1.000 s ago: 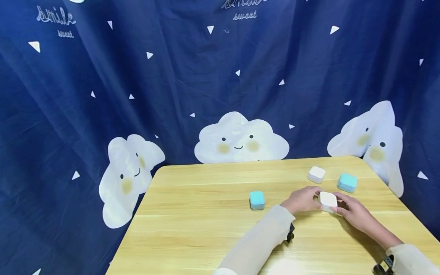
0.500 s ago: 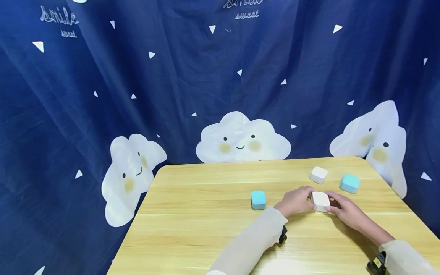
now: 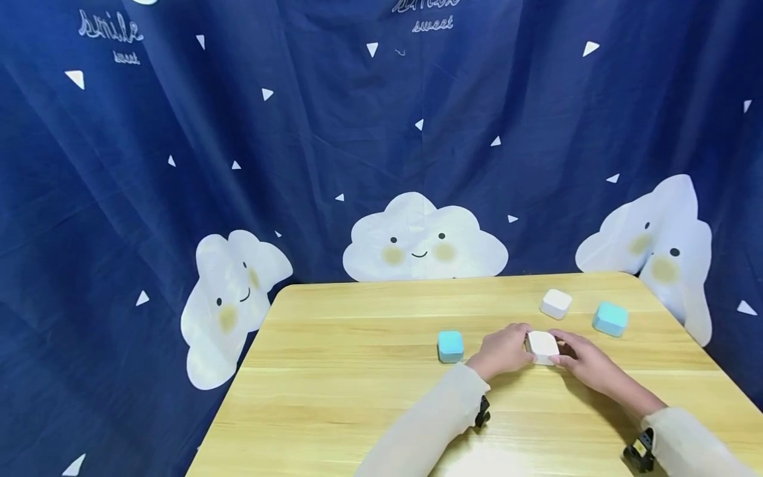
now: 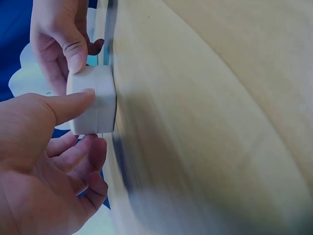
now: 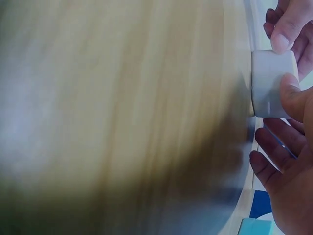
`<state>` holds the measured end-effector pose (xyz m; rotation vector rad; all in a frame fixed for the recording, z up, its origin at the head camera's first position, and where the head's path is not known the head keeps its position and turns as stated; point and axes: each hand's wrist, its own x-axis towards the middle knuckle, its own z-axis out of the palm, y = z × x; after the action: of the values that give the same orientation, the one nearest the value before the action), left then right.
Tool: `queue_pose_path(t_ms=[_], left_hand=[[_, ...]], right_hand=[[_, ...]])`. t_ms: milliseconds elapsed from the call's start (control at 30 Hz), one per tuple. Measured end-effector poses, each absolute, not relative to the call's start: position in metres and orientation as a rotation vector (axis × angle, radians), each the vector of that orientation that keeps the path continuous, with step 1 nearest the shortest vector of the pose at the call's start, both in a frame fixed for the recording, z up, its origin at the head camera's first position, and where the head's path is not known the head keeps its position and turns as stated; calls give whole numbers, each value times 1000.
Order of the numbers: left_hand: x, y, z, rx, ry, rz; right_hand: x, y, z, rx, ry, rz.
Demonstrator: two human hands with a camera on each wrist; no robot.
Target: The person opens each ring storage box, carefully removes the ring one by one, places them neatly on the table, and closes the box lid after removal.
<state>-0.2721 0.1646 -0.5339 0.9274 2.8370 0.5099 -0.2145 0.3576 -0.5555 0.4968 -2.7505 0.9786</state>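
A white rounded block [image 3: 542, 348] sits between my two hands low over the wooden table; it appears to touch the surface. My left hand [image 3: 503, 350] pinches its left side, with the thumb on the near face [image 4: 90, 112] and the fingers at its side. From the opposite side my right hand [image 3: 587, 363] holds it the same way, thumb against the block [image 5: 269, 83]. Just left of my left hand stands a blue block [image 3: 450, 347]. Beyond my right hand are a second white block [image 3: 556, 304] and another blue block [image 3: 610, 319].
The wooden table [image 3: 357, 384] has rounded far corners. Behind it hangs a dark blue curtain [image 3: 334, 112] printed with clouds and small triangles. Dark devices are strapped at both wrists, beside the pale sleeves [image 3: 417, 424].
Both hands have moved left across the table with the white block between them, bringing it nearer the left blue block. The other blocks stay put; the head view has shifted slightly.
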Motion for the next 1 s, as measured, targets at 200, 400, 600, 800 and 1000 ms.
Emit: queue_pose_path(t_ms=[200,400,600,800,1000], left_hand=[[-271,157,-534,849,2868,521],[-269,149,-533,800,2874,555],[-266,143,-529,746,2873,596],[-265,136,-528,719,2890,600],[-264,129,-526,689,2910,589]], right_hand=[[-220,349,-555,508,-2768,1028],[-223,342,-553,533,-2775,1040],[-226,335,-552,531,-2795,1078],[-229,328,-553,527,-2795,1101],[-233,320,-555,547,-2783,1078]])
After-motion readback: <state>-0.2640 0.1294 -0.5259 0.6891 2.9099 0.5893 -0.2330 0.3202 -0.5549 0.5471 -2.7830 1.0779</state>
